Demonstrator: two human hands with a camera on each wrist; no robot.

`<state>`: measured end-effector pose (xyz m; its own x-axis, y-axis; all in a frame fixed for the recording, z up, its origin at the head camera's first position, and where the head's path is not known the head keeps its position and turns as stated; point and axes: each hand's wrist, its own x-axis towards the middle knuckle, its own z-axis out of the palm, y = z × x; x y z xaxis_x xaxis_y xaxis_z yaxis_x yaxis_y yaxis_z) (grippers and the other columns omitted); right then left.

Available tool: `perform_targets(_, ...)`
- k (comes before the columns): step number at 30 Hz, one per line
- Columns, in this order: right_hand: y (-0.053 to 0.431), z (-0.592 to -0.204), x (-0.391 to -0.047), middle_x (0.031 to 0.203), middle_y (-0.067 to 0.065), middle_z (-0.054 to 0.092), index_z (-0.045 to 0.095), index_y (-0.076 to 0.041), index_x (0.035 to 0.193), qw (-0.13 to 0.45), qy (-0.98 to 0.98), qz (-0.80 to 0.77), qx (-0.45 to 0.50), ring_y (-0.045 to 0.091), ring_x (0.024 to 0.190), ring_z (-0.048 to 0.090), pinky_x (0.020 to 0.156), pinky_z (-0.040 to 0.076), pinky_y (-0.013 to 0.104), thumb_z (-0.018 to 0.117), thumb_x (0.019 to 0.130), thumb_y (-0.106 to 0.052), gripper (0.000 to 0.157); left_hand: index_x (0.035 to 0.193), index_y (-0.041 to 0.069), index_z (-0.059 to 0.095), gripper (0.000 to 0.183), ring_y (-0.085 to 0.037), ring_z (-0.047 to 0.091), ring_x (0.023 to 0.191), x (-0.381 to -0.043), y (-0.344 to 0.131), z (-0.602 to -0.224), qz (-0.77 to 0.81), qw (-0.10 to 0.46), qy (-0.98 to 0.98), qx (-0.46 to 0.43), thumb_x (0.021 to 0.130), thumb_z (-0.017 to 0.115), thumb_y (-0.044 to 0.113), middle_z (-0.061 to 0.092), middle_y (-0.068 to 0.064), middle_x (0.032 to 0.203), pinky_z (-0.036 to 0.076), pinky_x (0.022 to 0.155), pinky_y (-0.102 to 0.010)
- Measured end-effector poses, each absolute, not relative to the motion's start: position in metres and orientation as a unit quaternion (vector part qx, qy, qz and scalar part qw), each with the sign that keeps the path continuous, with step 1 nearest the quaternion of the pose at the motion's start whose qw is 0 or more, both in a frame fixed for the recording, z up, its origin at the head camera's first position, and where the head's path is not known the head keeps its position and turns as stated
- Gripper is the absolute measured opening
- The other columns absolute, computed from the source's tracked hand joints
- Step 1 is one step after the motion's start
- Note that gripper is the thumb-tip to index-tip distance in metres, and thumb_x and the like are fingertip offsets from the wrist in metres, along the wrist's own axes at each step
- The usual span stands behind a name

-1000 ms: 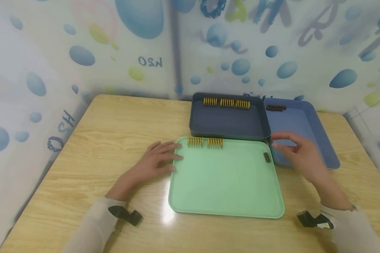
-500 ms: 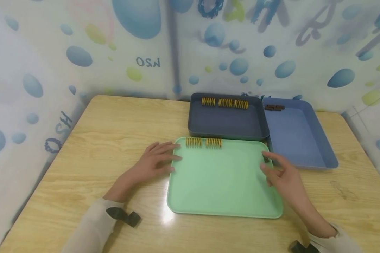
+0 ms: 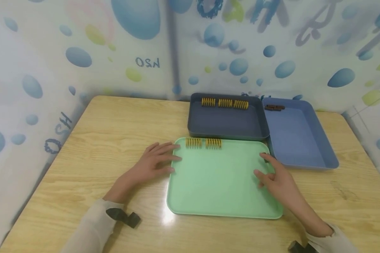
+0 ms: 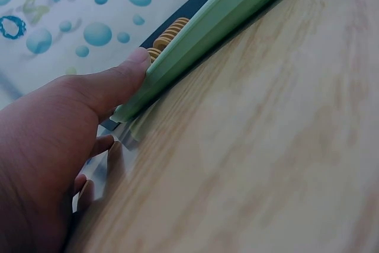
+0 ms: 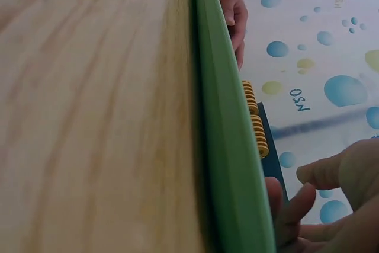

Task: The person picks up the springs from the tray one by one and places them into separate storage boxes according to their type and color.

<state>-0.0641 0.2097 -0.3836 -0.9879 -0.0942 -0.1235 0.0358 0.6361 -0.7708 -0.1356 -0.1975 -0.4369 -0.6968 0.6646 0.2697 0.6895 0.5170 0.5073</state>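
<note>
My left hand [image 3: 150,163] lies at the left rim of a light green tray [image 3: 221,186], fingers spread, with fingertips over the edge. In the left wrist view its thumb [image 4: 118,84] lies along the tray's rim. My right hand [image 3: 282,184] hovers over the tray's right side, thumb and index finger apart. The index fingertip overlaps a small dark coil spring [image 3: 265,159], which it partly hides. Two yellow coil springs, one at the left [image 3: 194,142] and one beside it [image 3: 213,143], lie along the tray's far edge.
Behind the green tray stands a dark navy tray [image 3: 225,123] with three yellow springs [image 3: 225,103] in a row. To its right, a blue tray [image 3: 304,137] holds several dark springs [image 3: 274,108] at its far left corner. A patterned wall rises behind the wooden table [image 3: 123,123].
My right hand has come from over the blue tray, leftward and toward me, to the small dark spring on the green tray. The left hand stays in place.
</note>
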Motion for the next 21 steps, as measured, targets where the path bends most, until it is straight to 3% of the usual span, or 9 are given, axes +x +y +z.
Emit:
perform_targets(3,0.209,-0.385,-0.064,0.061,0.003,0.063,0.032,-0.011,0.147,0.063,0.905,-0.421,-0.017,0.011,0.047,0.049,0.052,0.036,0.028,0.057,0.097,-0.037,0.062,0.123,0.025,0.065,0.036,-0.029,0.027,0.14,-0.136,-0.197,-0.436,-0.3,0.021,-0.871,-0.389,0.09,0.065,0.038,0.041,-0.001,0.147,0.009,0.111,-0.055)
perform_targets(6,0.209,-0.388,-0.064,0.057,0.004,0.061,0.034,-0.011,0.146,0.04,0.905,-0.423,-0.01,0.009,0.039,0.032,0.043,0.029,0.029,0.056,0.097,-0.037,0.059,0.123,0.025,0.065,0.036,-0.028,0.027,0.14,-0.136,-0.197,-0.436,-0.3,0.022,-0.871,-0.389,0.09,0.065,0.038,0.041,0.0,0.147,0.009,0.111,-0.055)
perform_targets(8,0.208,-0.391,-0.065,0.057,0.006,0.061,0.035,-0.01,0.145,0.022,0.902,-0.43,-0.01,0.009,0.038,0.037,0.042,0.029,0.029,0.058,0.097,-0.033,0.058,0.123,0.025,0.065,0.036,-0.028,0.027,0.14,-0.136,-0.197,-0.436,-0.302,0.021,-0.87,-0.389,0.09,0.065,0.038,0.041,0.0,0.147,0.008,0.111,-0.055)
perform_targets(11,0.205,-0.395,-0.067,0.087,0.012,0.068,0.039,-0.006,0.142,-0.003,0.896,-0.443,-0.015,0.013,0.044,0.05,0.044,0.033,0.029,0.061,0.095,-0.027,0.056,0.123,0.024,0.065,0.035,-0.028,0.026,0.14,-0.136,-0.198,-0.435,-0.305,0.018,-0.87,-0.388,0.09,0.065,0.037,0.041,0.0,0.147,0.008,0.11,-0.056)
perform_targets(15,0.199,-0.401,-0.072,0.13,0.015,0.053,0.041,-0.003,0.14,-0.022,0.889,-0.457,-0.015,0.016,0.052,0.059,0.047,0.039,0.026,0.064,0.094,-0.023,0.055,0.122,0.023,0.066,0.035,-0.029,0.026,0.14,-0.136,-0.199,-0.436,-0.309,0.017,-0.869,-0.387,0.09,0.065,0.037,0.041,-0.001,0.147,0.008,0.11,-0.056)
perform_targets(21,0.191,-0.409,-0.079,0.119,0.016,0.059,0.049,-0.002,0.133,-0.04,0.881,-0.472,0.01,0.016,0.051,0.06,0.048,0.044,0.024,0.069,0.09,-0.017,0.05,0.122,0.024,0.066,0.035,-0.03,0.027,0.139,-0.136,-0.199,-0.438,-0.309,0.02,-0.867,-0.39,0.09,0.065,0.038,0.042,-0.001,0.147,0.008,0.11,-0.057)
